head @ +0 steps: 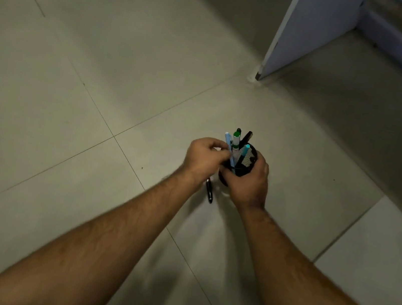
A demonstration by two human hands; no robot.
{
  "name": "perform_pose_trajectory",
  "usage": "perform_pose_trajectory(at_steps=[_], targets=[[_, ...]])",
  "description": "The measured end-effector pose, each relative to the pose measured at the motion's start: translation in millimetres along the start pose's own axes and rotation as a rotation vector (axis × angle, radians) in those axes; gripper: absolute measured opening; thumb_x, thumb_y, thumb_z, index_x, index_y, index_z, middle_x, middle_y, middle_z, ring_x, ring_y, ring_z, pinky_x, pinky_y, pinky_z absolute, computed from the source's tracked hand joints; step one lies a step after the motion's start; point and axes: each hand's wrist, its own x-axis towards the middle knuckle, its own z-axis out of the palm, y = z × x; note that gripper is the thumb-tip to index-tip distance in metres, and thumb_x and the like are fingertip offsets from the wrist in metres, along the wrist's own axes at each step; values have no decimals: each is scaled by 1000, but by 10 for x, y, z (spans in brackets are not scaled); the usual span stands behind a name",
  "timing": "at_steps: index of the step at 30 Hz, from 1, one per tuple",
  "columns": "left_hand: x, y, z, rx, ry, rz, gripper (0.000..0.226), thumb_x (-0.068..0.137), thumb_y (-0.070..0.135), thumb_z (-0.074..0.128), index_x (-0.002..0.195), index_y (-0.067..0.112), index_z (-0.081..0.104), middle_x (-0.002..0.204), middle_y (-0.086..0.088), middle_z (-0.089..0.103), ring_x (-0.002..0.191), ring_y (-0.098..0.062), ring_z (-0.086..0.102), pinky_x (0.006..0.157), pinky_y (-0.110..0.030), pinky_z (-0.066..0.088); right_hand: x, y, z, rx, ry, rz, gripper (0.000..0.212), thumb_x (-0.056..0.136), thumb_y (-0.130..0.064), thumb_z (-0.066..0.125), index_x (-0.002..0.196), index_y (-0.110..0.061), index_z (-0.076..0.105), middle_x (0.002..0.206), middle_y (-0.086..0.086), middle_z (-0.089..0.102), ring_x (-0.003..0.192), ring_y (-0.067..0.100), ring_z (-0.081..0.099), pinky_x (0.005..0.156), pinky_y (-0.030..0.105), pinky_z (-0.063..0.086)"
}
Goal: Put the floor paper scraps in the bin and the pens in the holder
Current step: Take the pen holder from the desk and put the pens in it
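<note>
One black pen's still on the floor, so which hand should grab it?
Left, probably. The left hand is just above the black pen and only pinches the light blue pen going into the mesh pen holder. The right hand is gripping that holder.

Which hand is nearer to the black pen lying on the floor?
Left. The left hand is just above the black pen, wrist almost over it; the right hand grips the holder off to its right.
</note>
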Motion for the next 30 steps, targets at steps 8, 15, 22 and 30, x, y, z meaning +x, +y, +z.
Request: perform_pose_trajectory(at_steps=[8, 15, 22, 30], targets=[[161, -773, -122, 403, 205, -203, 27, 78, 41, 73, 86, 17, 62, 88, -1, 67, 78, -21, 63, 72, -28, 51, -61, 114, -28, 41, 28, 55, 85, 66, -37, 87, 138, -22, 44, 128, -3, 50, 114, 16, 56, 90, 21, 45], [241, -791, 170, 737, 132, -177, 30, 82, 35, 70, 100, 12, 65, 100, -8, 69, 86, -26, 65, 65, -28, 47, -161, 264, 53, 19, 90, 90, 88, 65, -38, 87, 139, -22, 43, 132, -1, 50, 119, 17, 54, 93, 21, 43], [78, -515, -447, 648, 85, 60, 15, 78, 36, 66, 85, 23, 68, 80, 5, 68, 77, -20, 65, 65, -27, 50, -88, 143, 68, -123, 45, 49, 88, 63, -44, 85, 137, -22, 44, 128, 0, 52, 116, 21, 55, 92, 30, 50], [21, 84, -659, 1036, -251, 423, 28, 85, 37, 66, 111, 28, 70, 99, 5, 68, 86, -14, 62, 72, -29, 50, -156, 20, 187, -160, -66, -55, 78, 62, -46, 80, 130, -28, 47, 122, -1, 53, 110, 20, 55, 88, 36, 53]])
